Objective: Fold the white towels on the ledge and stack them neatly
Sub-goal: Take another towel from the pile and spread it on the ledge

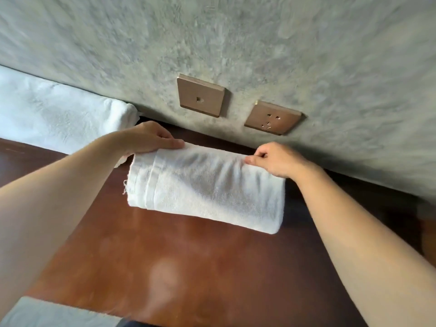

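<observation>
A white towel, folded into a thick oblong, lies on the dark wooden ledge close to the wall. My left hand pinches its far left corner between thumb and fingers. My right hand pinches its far right corner, fingers curled over the edge. A frayed hem shows at the towel's left end. Another white towel lies spread on the ledge at the far left, against the wall.
A grey textured wall rises right behind the ledge, with two bronze socket plates just above the towel. A pale cloth edge shows at the bottom left.
</observation>
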